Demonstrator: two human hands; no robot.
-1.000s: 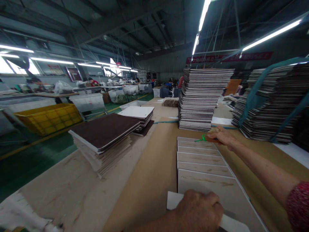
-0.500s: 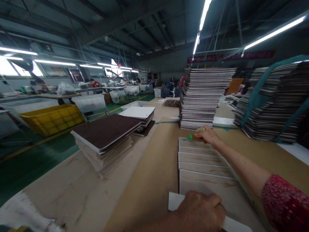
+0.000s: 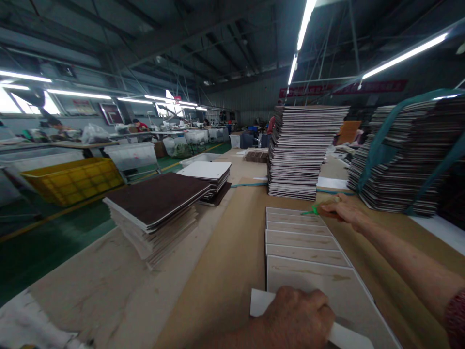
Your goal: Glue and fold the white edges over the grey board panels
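Note:
A row of light wood-grain boards (image 3: 301,242) lies overlapped along the brown table. My left hand (image 3: 298,317) is closed as a fist and presses down on the nearest board's white edge (image 3: 259,303). My right hand (image 3: 343,211) reaches to the far end of the row, fingers closed on a small brown tool with a green tip (image 3: 314,211) that touches the farthest board.
A tall stack of boards (image 3: 301,150) stands behind the row, and a strapped stack (image 3: 403,155) sits at the right. Dark-topped board piles (image 3: 156,203) lie at the left. A yellow crate (image 3: 72,179) and benches with other people are farther left.
My right hand slid left over the far board's end, then back to the right. My left hand stayed on the nearest board.

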